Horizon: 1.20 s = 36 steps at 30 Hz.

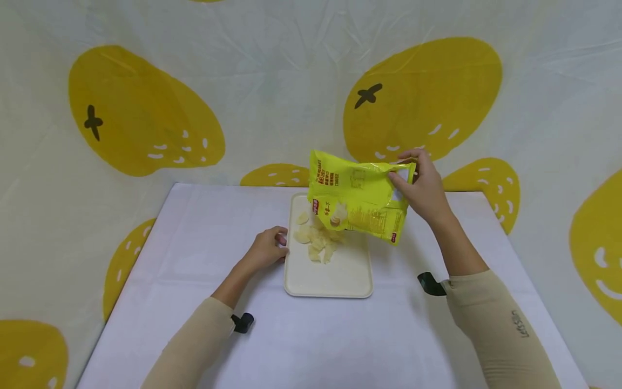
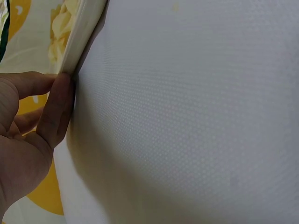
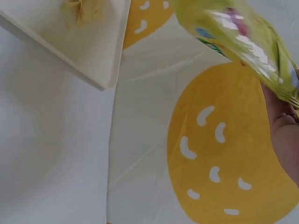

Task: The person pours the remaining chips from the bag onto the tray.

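Note:
A yellow potato chip bag (image 1: 362, 197) is tilted over a white rectangular tray (image 1: 330, 282), its lower left end above the chips. My right hand (image 1: 428, 190) grips the bag's right end between thumb and fingers; the right wrist view shows only part of this hand (image 3: 285, 135) beside the shiny bag (image 3: 233, 32). A loose pile of potato chips (image 1: 317, 237) lies on the upper left part of the tray. At the tray's left rim, my left hand (image 1: 264, 249) pinches the edge, with thumb and fingertips meeting there in the left wrist view (image 2: 35, 126). The bag's mouth is hidden.
The tray stands on a table with a white cloth (image 1: 204, 243), near its far edge. Behind hangs a pale curtain (image 1: 272, 97) printed with large yellow fruit shapes. Black wrist mounts (image 1: 431, 283) stick out from both sleeves.

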Motion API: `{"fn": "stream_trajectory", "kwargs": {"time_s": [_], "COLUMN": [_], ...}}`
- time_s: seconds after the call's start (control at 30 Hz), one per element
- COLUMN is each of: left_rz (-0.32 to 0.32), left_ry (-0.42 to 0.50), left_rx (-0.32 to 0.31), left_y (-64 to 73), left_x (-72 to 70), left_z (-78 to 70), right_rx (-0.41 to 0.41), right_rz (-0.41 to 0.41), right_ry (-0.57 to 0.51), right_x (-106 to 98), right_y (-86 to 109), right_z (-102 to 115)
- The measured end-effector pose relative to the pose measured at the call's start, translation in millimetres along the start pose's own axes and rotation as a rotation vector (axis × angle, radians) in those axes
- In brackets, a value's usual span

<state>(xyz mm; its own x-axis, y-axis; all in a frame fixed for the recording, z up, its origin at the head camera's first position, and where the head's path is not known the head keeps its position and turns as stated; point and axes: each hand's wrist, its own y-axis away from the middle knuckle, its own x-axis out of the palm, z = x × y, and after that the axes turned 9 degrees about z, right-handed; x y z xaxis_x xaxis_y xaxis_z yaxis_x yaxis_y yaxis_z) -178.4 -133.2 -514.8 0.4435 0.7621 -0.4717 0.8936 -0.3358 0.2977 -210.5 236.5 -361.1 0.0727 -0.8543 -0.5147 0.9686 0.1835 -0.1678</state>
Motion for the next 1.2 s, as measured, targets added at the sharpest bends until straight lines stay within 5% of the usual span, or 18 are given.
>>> {"fn": "stream_trajectory", "kwargs": {"time_s": [0.33, 0.6, 1.03, 1.2], "left_rz": [0.006, 0.005, 0.002, 0.005], "left_ry": [0.033, 0.028, -0.021, -0.026], "left_rx": [-0.006, -0.005, 0.011, 0.007], "left_y": [1.6, -1.2, -3.4, -2.6], "left_x": [0.2, -0.4, -1.4, -1.1], "left_z": [0.8, 4.4, 3.3, 2.0], "right_rx": [0.013, -0.022, 0.043, 0.102], "right_rz": [0.028, 0.071, 0.001, -0.032], "right_ry": [0.007, 0.283, 0.101, 0.12], "right_x": [-3, -12, -39, -48], "right_y": [-1.7, -8.2, 13.6, 28.8], "right_z": [-3, 5, -13, -29]}}
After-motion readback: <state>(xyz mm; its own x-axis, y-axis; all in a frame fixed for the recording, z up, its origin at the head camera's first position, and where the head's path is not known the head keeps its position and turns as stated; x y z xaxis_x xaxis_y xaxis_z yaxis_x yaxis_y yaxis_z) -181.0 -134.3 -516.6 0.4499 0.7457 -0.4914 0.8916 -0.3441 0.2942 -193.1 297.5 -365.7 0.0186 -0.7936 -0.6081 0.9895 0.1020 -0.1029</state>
